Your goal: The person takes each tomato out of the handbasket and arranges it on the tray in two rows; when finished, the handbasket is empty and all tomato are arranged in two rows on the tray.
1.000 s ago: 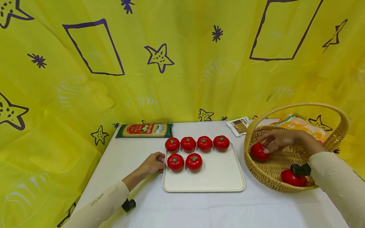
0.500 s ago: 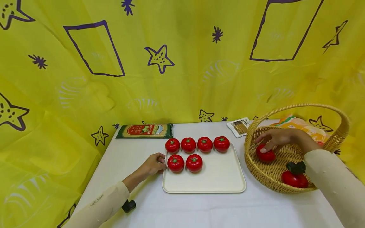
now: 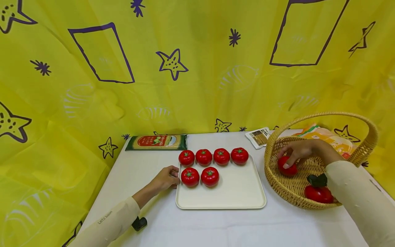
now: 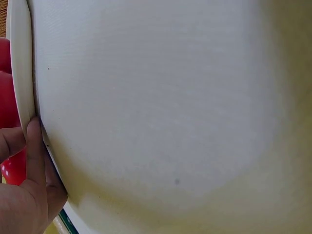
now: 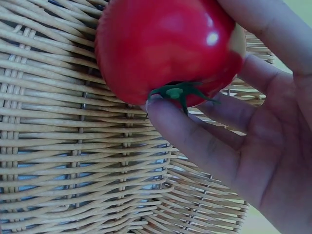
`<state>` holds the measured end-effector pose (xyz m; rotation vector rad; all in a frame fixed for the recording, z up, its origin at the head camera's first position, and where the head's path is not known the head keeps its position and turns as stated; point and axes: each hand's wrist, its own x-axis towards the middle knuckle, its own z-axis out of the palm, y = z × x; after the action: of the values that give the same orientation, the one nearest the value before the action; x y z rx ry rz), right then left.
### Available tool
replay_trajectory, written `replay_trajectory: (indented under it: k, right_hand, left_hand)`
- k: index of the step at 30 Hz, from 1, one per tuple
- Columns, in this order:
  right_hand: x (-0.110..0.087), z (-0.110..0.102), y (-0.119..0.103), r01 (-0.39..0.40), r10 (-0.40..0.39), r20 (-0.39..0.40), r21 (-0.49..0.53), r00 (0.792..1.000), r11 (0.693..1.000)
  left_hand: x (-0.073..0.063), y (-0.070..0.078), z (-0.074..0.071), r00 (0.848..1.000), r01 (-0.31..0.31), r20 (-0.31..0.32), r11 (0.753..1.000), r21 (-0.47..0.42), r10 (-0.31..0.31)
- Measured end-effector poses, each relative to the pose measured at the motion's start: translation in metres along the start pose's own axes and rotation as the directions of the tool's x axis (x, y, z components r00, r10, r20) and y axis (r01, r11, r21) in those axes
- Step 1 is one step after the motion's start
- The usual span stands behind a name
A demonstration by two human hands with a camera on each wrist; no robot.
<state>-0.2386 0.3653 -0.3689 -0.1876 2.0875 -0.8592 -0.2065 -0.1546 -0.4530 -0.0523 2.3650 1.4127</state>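
Observation:
Inside the wicker basket (image 3: pixel 279 188), my right hand (image 3: pixel 299 151) holds a red tomato (image 3: pixel 286 168). In the right wrist view the fingers and thumb curve round this tomato (image 5: pixel 165 48), one fingertip beside its green stem. More red tomato (image 3: pixel 318 195) shows low in the basket, partly covered by the wrist camera. My left hand (image 3: pixel 167 177) grips the left edge of the cream tray (image 3: pixel 237 192); the left wrist view has its fingers pinching the rim (image 4: pixel 22 63). On the tray, several tomatoes (image 3: pixel 203 156) form a back row, and two more (image 3: pixel 210 176) sit in front at the left.
A green pasta-like packet (image 3: pixel 156 142) lies behind the tray at the back left. A small white pouch (image 3: pixel 259 137) is beside the basket, and an orange bag (image 3: pixel 334 140) stands behind it. The tall basket handle (image 3: pixel 327 114) arches over the right forearm. A yellow curtain (image 3: pixel 197 96) backs the table.
My right hand and its tomato have shifted slightly right within the basket, and the fingers now sit closer round the tomato. The left hand and tray have stayed in place.

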Motion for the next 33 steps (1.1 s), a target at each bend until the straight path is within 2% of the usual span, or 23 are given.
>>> replay_trajectory:
  k: [16,33]
  right_hand:
    - [-0.002,-0.003,0.002,0.042,-0.041,-0.045,0.027,0.998,0.999]
    - [-0.024,-0.003,-0.001,0.151,-0.149,-0.108,0.005,0.983,0.989]
  left_hand:
    - [-0.001,0.001,-0.001,1.000,0.002,0.000,1.000,0.024,-0.002]
    - [-0.001,0.000,-0.001,1.000,-0.007,0.007,1.000,0.009,0.007]
